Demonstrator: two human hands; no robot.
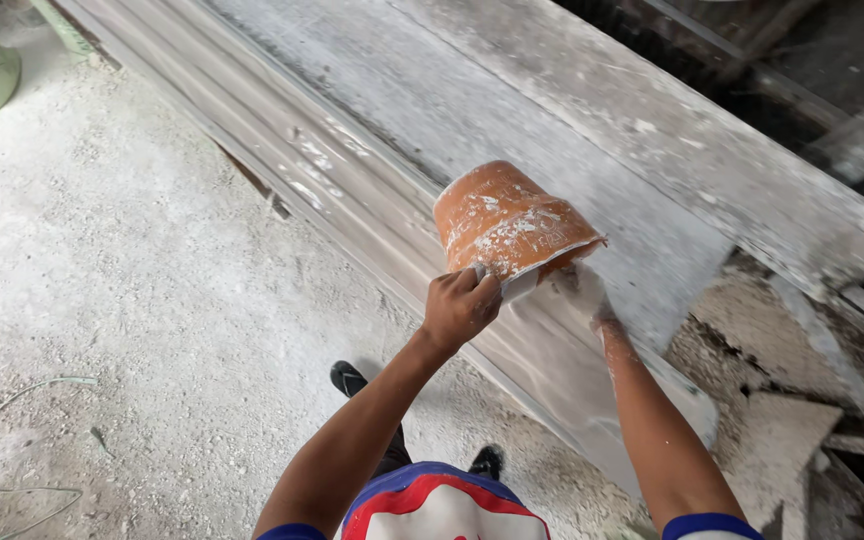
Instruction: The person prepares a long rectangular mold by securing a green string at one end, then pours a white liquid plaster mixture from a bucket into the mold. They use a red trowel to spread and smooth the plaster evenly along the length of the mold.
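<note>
Left hand point(459, 305) grips our upturned orange bucket point(508, 225) while our plaster-coated right hand point(580, 292), grasp hidden, smooths the half-whitened long panel point(592, 340).

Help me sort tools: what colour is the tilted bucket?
Orange plastic bucket, smeared with white plaster; head view.

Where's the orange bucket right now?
In the head view, the orange bucket is tipped over, held just right of centre above the long white plaster strip. The left hand grips its rim, and the plaster-coated right hand is under its mouth.
</note>
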